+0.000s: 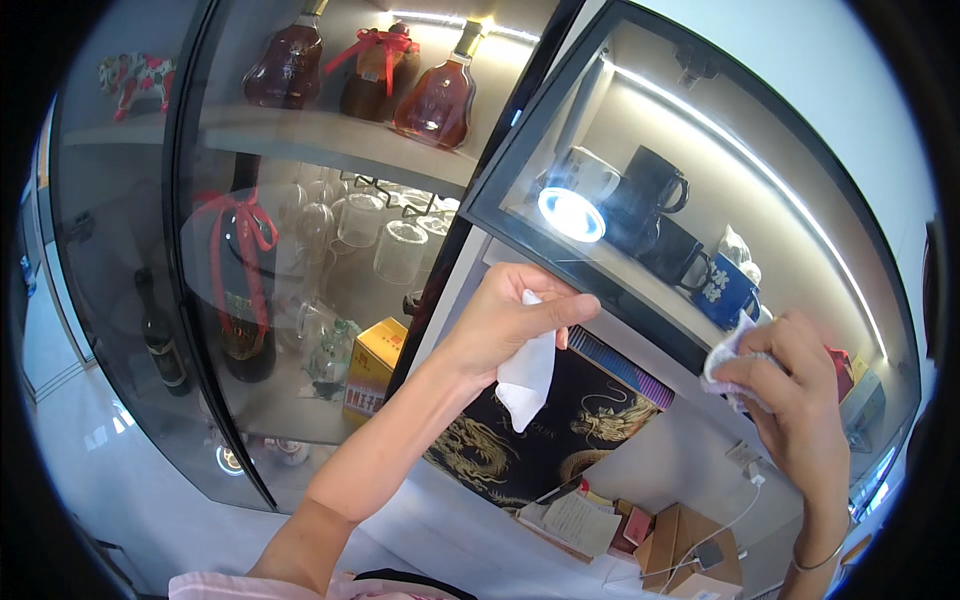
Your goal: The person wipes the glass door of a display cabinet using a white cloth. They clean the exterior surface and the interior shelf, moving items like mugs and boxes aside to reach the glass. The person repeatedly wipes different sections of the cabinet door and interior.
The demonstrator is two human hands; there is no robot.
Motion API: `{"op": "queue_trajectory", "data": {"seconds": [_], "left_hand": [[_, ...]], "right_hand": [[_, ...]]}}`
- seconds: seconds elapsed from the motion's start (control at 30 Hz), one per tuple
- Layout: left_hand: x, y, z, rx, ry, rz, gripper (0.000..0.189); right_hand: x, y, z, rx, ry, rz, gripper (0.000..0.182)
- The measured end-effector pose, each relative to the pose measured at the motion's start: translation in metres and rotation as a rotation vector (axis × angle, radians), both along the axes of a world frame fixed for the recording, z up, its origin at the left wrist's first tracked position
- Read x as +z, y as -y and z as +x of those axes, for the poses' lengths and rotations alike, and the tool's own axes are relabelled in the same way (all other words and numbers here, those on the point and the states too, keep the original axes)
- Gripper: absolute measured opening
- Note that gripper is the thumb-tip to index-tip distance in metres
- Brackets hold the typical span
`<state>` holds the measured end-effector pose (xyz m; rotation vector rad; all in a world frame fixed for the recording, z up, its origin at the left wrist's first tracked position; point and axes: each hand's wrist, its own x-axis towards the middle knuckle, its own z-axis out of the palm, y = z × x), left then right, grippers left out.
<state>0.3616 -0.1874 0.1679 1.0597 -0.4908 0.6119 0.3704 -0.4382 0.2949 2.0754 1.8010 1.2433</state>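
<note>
My left hand (pixel 517 322) is closed on a white cloth or tissue (pixel 525 382), which hangs down from under the thumb. Its fingers lie at the lower black frame (pixel 637 315) of a glass cabinet door (pixel 675 150); whether they also grip that frame I cannot tell. Pinched in my right hand (pixel 799 382) is a crumpled white-and-lavender cloth (pixel 739 360), near the door's lower right part. Behind the glass stand black mugs (pixel 652 184), a white mug (pixel 592 169) and a blue mug (pixel 724 289) with something white in it. A round bright reflection (pixel 571 214) shows on the pane.
Left, a glass-fronted cabinet holds liquor bottles (pixel 442 97), hanging glasses (pixel 401 251) and a yellow box (pixel 379 360). Below the door stand a black box with gold dragons (pixel 555 427), papers (pixel 577 521), a cardboard box (pixel 686 540) and a white cable (pixel 739 517) plugged in at the wall.
</note>
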Motion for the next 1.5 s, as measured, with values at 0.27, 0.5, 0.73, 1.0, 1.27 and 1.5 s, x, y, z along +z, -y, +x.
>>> {"op": "queue_trajectory", "data": {"seconds": [0.27,0.5,0.73,1.0,1.27,1.5], "left_hand": [[0.005,0.000,-0.003,0.033,0.030,0.065,0.017],[0.006,-0.002,0.003,0.033,0.035,0.075,0.029],[0.010,0.001,-0.003,0.010,0.154,0.008,0.031],[0.009,0.002,-0.010,-0.065,0.077,0.017,0.027],[0.006,0.001,-0.002,-0.050,0.098,0.030,0.023],[-0.003,-0.006,0.014,-0.026,0.112,0.036,0.027]], "right_hand": [[0.016,-0.122,0.013,0.420,0.082,-0.039,0.018],[0.028,-0.186,0.017,0.514,0.197,-0.033,0.011],[0.022,-0.181,0.012,0.473,0.093,-0.061,0.017],[0.046,-0.178,0.016,0.369,0.102,0.068,0.015],[0.031,-0.171,0.013,0.309,0.196,-0.017,0.016],[0.006,-0.170,-0.002,0.384,0.138,-0.094,0.028]]}}
